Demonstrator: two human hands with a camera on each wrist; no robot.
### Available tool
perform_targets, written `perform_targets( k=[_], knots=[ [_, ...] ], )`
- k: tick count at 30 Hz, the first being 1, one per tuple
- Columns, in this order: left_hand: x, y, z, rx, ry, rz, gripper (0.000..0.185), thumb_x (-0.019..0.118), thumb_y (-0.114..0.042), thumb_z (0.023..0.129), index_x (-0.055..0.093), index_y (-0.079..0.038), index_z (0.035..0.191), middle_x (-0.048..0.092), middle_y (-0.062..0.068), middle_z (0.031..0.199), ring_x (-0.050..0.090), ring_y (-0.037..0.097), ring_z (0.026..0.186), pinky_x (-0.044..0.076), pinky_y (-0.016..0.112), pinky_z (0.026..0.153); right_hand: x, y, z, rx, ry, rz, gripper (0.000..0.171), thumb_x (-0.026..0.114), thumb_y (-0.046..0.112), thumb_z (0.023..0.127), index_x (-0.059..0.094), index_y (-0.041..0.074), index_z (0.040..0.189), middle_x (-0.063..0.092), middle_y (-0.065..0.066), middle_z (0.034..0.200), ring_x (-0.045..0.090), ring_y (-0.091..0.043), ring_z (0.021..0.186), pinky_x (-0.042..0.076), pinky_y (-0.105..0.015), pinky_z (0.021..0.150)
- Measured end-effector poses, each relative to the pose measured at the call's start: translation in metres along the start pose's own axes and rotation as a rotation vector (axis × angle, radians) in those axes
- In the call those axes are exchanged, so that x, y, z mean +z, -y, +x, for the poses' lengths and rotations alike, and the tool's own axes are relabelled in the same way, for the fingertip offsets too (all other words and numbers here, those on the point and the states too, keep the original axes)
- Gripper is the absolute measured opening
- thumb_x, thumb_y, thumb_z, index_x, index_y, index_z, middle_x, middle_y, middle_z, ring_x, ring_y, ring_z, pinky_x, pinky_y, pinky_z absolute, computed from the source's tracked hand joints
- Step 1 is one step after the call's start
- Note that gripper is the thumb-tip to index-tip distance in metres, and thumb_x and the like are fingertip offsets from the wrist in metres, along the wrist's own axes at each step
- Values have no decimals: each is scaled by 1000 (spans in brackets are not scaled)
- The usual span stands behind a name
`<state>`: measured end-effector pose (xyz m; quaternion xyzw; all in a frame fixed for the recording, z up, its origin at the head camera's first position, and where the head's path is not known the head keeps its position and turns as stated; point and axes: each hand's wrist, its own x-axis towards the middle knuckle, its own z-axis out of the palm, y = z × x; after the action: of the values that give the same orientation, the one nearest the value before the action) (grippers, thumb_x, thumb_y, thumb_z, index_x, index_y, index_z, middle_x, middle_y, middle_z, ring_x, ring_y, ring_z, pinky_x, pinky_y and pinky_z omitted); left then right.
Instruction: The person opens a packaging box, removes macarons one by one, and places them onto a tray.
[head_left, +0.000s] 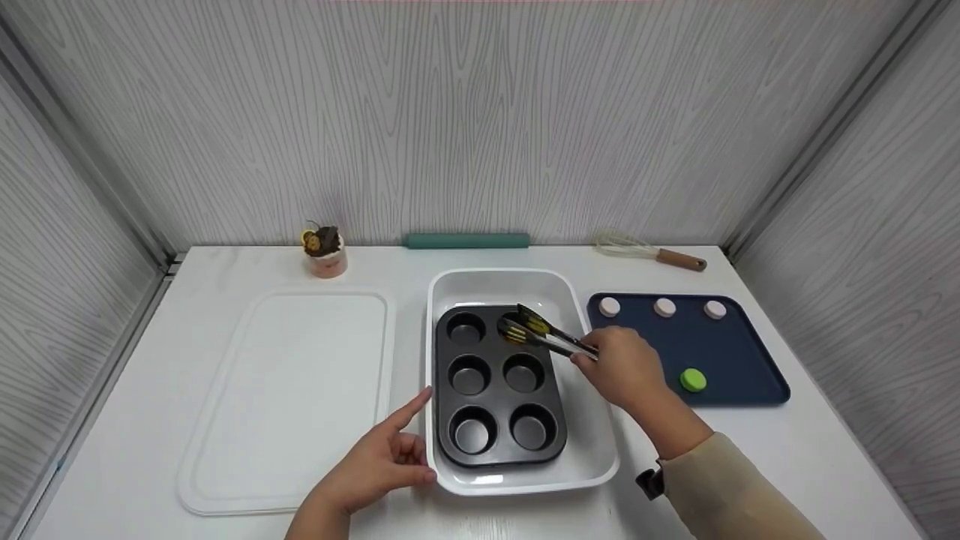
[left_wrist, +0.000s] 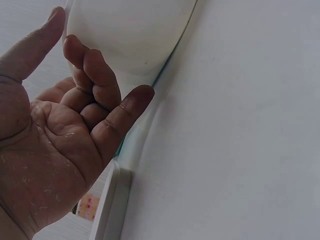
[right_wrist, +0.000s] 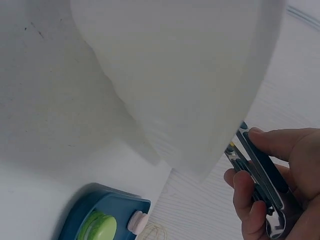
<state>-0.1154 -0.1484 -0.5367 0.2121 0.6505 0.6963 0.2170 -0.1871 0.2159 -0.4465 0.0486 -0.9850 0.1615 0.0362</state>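
Observation:
My right hand (head_left: 622, 366) grips metal tongs (right_wrist: 267, 182) with black heads. The heads are over the back right cup of a dark muffin pan (head_left: 496, 409), and yellow shows at them. I cannot tell whether they pinch anything. The pan lies inside a white rectangular tub (head_left: 592, 442); its other cups show bare bottoms. My left hand (head_left: 375, 461) is at the tub's left side, index finger extended to the rim and thumb against the lower edge. In the left wrist view, its other fingers bend loosely beside the tub wall (left_wrist: 130, 35).
Right of the tub lies a navy tray (head_left: 724, 356) with a green macaron (head_left: 693, 380) and several pale pink ones (head_left: 664, 307). A white lid (head_left: 296, 397) lies left. Along the back are a dessert cup (head_left: 328, 259), a green rolling pin (head_left: 467, 241) and a whisk (head_left: 679, 259).

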Motion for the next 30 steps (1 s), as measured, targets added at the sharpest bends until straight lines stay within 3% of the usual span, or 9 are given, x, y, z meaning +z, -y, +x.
perform_targets(
  k=[8,12,30],
  knots=[
    [-1,-1,2,-50,-19,15,114,86,1,82,15,-9,171,68,8,84,63,13,78,53,25,75,-3,12,1,30,58,-25,14,79,24,97,82,10,95,70,0,78,61,-17,63,50,-40,57],
    [-1,-2,1,-44,-23,10,114,86,1,82,14,-8,170,67,9,83,63,14,78,53,25,75,-3,17,1,34,63,-36,14,79,23,97,80,11,92,70,0,77,62,-17,63,52,-40,58],
    [-1,-2,0,-16,-4,5,113,84,3,83,12,-6,170,66,9,83,63,14,78,53,25,75,0,13,-5,3,-45,-13,10,79,21,96,83,11,94,73,-2,81,63,-18,66,52,-43,59]
  ],
)
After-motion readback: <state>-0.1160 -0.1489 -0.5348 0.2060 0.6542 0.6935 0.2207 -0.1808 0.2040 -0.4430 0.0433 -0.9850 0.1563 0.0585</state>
